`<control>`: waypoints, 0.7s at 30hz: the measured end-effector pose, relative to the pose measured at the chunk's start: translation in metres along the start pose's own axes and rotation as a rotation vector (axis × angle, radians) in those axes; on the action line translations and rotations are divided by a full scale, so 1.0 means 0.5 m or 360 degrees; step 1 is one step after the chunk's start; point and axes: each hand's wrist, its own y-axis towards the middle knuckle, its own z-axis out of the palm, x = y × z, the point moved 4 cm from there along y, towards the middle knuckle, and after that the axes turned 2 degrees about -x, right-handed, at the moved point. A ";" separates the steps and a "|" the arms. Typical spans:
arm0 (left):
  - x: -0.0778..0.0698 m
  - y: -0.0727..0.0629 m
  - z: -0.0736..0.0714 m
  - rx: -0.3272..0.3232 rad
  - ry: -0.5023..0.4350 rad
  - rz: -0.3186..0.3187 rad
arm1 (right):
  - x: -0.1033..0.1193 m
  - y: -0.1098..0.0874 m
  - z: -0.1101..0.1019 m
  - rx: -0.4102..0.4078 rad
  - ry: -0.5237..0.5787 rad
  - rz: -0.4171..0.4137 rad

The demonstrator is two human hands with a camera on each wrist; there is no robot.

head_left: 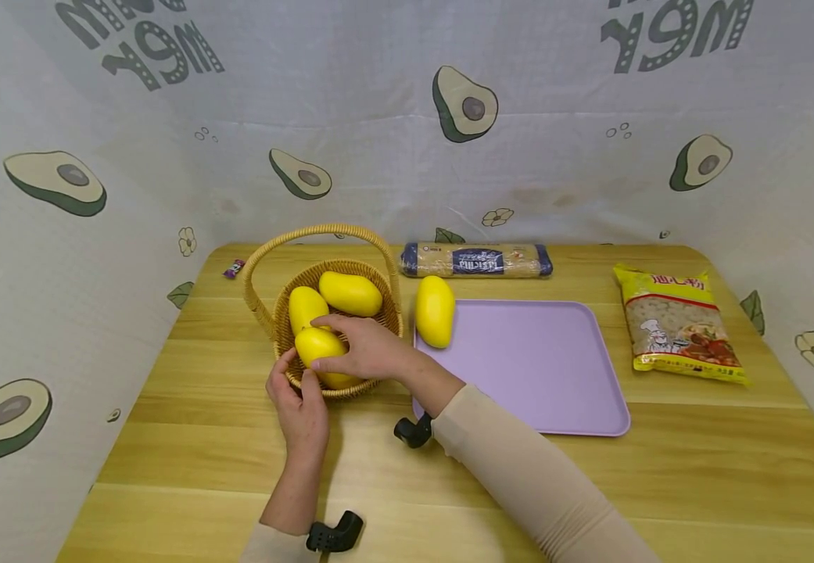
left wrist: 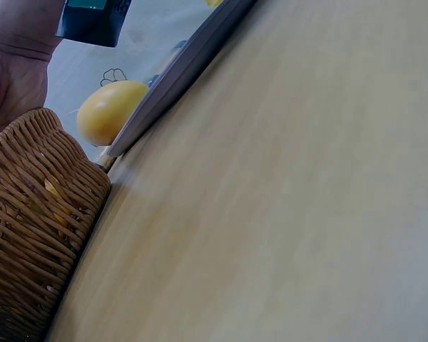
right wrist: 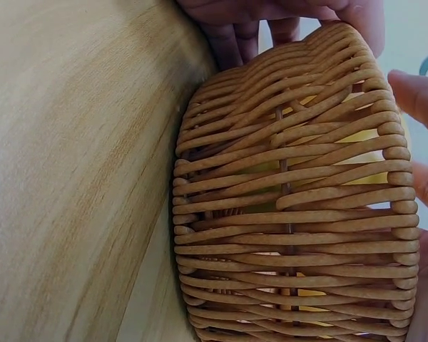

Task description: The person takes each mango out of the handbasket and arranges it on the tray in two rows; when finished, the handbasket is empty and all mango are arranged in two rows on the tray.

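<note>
Several yellow mangoes lie in the wicker basket (head_left: 394, 313) with a tall arched handle. My right hand (head_left: 371, 348) reaches in from the right and grips one mango (head_left: 317, 346) at the near side, thumb and fingers on either side of it. My left hand (head_left: 301, 410) holds the basket's near-left rim, its fingers along the outside. Behind lie another mango (head_left: 304, 305) and a third mango (head_left: 352, 294); part of one more mango (head_left: 339, 381) shows under the right hand. The right wrist view shows the basket's woven side (right wrist: 292, 206) with fingers of both hands at its edges.
A lilac tray (head_left: 519, 367) lies right of the basket, with a mango (head_left: 435, 311) at its left edge. Behind is a long wrapped noodle pack (head_left: 477, 260). A yellow food bag (head_left: 681, 324) lies at the right, a small purple candy (head_left: 234, 268) at the back left.
</note>
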 end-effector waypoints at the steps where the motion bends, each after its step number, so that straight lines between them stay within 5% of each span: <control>1: 0.000 0.000 0.000 0.0003 0.0002 -0.0001 | 0.000 0.000 0.000 -0.0001 -0.0010 -0.0002; 21: -0.001 -0.002 -0.001 0.0024 0.0008 -0.0007 | 0.001 -0.004 -0.003 -0.0039 0.0027 0.0057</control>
